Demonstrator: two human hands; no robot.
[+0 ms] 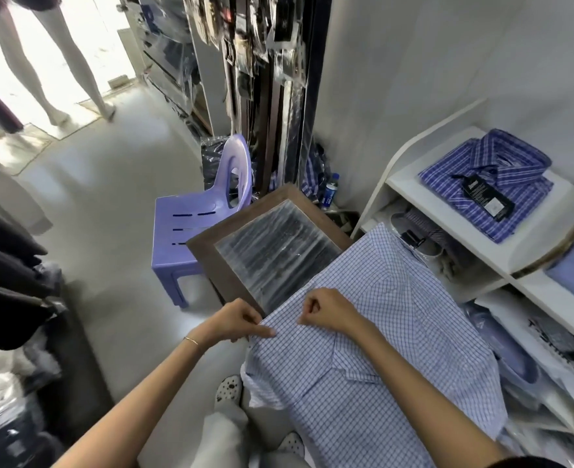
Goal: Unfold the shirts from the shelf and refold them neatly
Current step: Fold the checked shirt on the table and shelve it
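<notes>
both hands, left hand (241,320) and right hand (326,310), pinch the checked shirt (380,349) at its left edge. we judge folding underway; next, carry that edge rightward.

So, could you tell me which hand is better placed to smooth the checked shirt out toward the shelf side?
The right hand, I would say. It already lies over the middle of the checked shirt, nearer the shelf, while the left hand pinches the shirt's left edge beside the wooden case.
</notes>
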